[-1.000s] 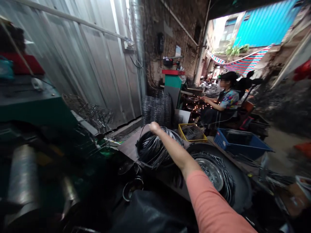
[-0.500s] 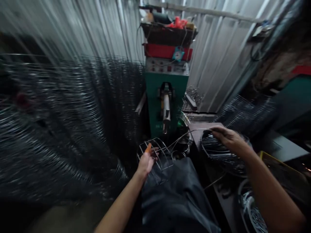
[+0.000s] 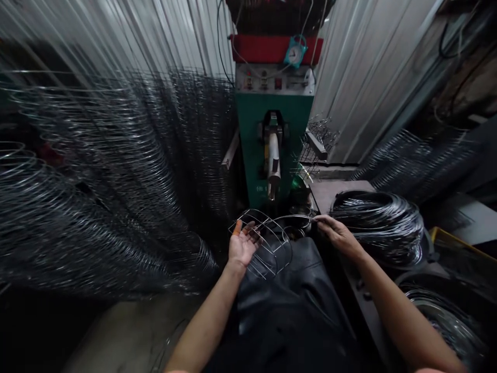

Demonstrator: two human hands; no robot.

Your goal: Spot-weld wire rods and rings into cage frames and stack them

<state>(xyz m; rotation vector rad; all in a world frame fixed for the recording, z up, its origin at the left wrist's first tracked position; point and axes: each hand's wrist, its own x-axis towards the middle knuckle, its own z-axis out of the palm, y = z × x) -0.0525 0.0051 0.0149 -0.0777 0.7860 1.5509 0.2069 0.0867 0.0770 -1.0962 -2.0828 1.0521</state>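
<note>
My left hand (image 3: 242,245) is palm up under a small wire-frame guard (image 3: 264,243), fingers curled around its ribs; an orange cap covers one fingertip. My right hand (image 3: 337,234) pinches a thin wire ring (image 3: 295,217) that stretches left toward the frame. Both hands are above my lap, which is covered by a dark apron (image 3: 287,305). Straight ahead stands a green welding machine (image 3: 274,140) with a metal electrode arm (image 3: 273,166) pointing down.
Large stacks of wire rings (image 3: 101,181) fill the left side. A bundle of wire rings (image 3: 378,220) lies on a bench at the right, with more coils (image 3: 442,321) nearer me. Corrugated metal sheeting (image 3: 373,67) forms the back wall. A yellow crate edge (image 3: 454,238) shows at far right.
My view swung left from the bench and a seated co-worker to the machine. My right hand left the ring bundle holding one ring and came toward the wire frame in my left hand.
</note>
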